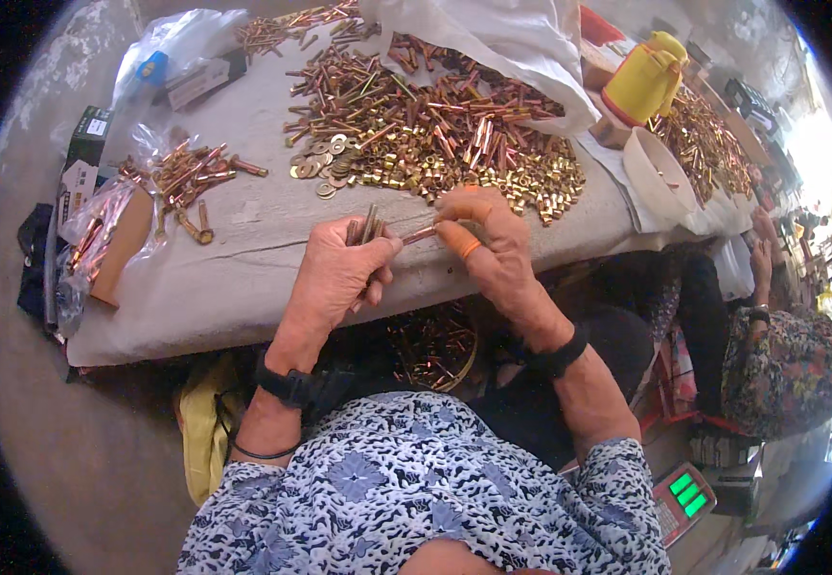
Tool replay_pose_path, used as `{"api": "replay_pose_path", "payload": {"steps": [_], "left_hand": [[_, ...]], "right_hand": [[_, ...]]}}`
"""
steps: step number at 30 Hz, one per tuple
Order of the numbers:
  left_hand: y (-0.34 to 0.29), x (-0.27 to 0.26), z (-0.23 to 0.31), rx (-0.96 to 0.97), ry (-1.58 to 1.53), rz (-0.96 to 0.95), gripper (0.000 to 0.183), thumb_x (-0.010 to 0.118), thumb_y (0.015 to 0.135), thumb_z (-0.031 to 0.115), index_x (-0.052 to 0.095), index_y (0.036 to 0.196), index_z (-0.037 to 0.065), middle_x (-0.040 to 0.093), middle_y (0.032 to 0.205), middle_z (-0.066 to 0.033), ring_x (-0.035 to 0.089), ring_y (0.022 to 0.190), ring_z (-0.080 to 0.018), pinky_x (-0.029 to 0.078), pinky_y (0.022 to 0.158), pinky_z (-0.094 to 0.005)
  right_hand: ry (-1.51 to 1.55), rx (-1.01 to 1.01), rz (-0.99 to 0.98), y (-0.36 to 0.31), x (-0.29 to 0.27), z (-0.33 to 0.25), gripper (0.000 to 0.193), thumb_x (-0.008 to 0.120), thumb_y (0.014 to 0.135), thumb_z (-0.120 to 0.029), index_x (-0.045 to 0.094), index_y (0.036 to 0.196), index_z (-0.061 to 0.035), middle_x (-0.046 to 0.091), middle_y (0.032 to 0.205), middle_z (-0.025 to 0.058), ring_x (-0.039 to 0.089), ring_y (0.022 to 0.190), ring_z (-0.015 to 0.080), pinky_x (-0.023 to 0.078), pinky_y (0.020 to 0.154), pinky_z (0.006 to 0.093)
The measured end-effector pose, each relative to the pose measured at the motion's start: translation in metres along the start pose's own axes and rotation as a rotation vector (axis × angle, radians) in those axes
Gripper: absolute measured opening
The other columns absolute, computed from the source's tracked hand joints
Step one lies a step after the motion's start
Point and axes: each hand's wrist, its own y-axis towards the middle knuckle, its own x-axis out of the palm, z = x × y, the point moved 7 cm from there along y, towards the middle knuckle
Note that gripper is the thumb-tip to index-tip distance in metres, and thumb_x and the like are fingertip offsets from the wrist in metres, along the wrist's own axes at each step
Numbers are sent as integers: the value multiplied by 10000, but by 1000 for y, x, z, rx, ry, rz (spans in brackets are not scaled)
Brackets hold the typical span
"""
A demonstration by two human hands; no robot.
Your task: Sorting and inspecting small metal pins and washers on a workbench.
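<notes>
My left hand (339, 268) is closed around several metal bolts (368, 230), whose ends stick up above the fingers. Between my two hands lies one copper-coloured bolt (420, 235), reaching from my left thumb to my right fingertips. My right hand (502, 244) pinches its far end; orange finger covers (461, 241) sit on its thumb and a finger. Just beyond the hands spreads a heap of brass-coloured nuts (454, 172), with a large pile of loose bolts (378, 96) behind it. Flat washers (325, 165) lie at the heap's left edge.
More bolts (196, 177) and a plastic bag (80, 230) lie at the table's left. A yellow jug (644, 81) and white bowl (656, 172) stand at the right. Under the table edge is a container of bolts (435, 345). A lit scale (681, 494) and another person (785, 369) are at right.
</notes>
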Motion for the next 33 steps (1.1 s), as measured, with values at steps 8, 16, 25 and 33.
{"api": "replay_pose_path", "payload": {"steps": [8,16,25,33], "left_hand": [[-1,1,4,3,49,21,127,608,791,194,565,797,74,542,539,-3,458,360,-54,283,287,-182],[0,-3,0,55,-99,96,116,607,802,184,554,809,81,550,549,-21,468,360,-68,287,277,-194],[2,-4,0,44,-130,91,104,606,800,175,561,803,82,550,547,-20,470,358,-69,289,277,-194],[-3,-2,3,38,-8,26,134,609,796,171,563,795,46,549,546,-15,475,368,-55,301,287,-184]], "right_hand": [[416,513,84,-8,5,18,239,583,851,-170,557,1019,-2,612,943,75,580,877,186,453,787,284],[841,725,130,-6,13,7,257,568,839,-111,536,1054,28,618,884,95,624,777,173,501,634,265],[490,719,32,-12,9,14,195,606,803,-102,601,973,-5,579,654,24,524,503,74,414,450,216],[179,681,-133,-12,15,29,165,610,822,-173,622,859,-13,534,593,7,464,517,89,378,463,247]]}}
